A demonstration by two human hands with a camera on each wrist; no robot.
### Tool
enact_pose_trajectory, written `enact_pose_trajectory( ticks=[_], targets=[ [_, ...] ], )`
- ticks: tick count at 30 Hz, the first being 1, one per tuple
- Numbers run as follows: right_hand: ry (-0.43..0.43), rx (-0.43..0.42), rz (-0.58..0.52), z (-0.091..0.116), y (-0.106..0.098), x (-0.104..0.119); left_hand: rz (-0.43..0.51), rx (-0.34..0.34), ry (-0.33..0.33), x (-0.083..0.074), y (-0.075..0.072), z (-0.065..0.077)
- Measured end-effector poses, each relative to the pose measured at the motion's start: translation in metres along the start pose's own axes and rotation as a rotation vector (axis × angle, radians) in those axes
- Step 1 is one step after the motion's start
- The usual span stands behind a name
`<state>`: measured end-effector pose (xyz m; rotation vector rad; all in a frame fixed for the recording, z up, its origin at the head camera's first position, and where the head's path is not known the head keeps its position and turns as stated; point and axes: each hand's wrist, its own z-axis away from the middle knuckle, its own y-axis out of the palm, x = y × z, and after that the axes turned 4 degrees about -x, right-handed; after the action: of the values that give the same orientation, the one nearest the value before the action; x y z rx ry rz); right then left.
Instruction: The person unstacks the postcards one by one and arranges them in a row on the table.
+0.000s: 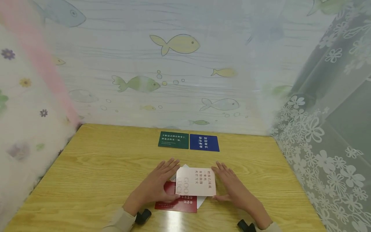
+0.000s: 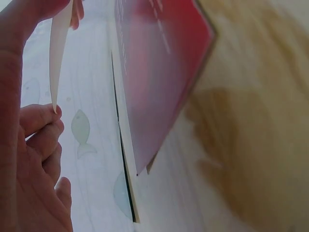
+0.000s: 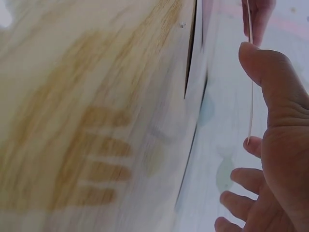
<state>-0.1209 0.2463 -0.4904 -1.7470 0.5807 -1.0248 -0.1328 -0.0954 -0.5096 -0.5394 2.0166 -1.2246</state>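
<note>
Both hands hold a pale pink card (image 1: 195,181) up over the table, one at each side. My left hand (image 1: 155,184) grips its left edge, with thumb and fingers at the two corners. Across from it, my right hand (image 1: 233,186) pinches the right-hand corners between thumb and forefinger. Seen nearly edge-on in the left wrist view, the card (image 2: 58,58) is raised above the others. Below it lie a red card (image 1: 176,207) with white print and a white card (image 1: 200,203) set askew, each partly covered in the head view.
A green card (image 1: 173,140) and a blue card (image 1: 204,143) lie side by side farther back on the wooden table (image 1: 101,167). Behind the table hangs a fish-print curtain (image 1: 179,67); lace with white flowers (image 1: 327,164) borders the right side.
</note>
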Motion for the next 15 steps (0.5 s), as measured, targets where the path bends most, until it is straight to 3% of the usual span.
enact_pose_trajectory(
  ticks=[6,15],
  targets=[
    [-0.005,-0.028,-0.023,0.000,-0.002,-0.004,0.015,0.029,-0.025,-0.003,0.003,-0.006],
    [0.008,-0.064,-0.068,0.003,-0.005,-0.013,0.016,-0.020,0.008,-0.005,0.008,-0.016]
  ],
)
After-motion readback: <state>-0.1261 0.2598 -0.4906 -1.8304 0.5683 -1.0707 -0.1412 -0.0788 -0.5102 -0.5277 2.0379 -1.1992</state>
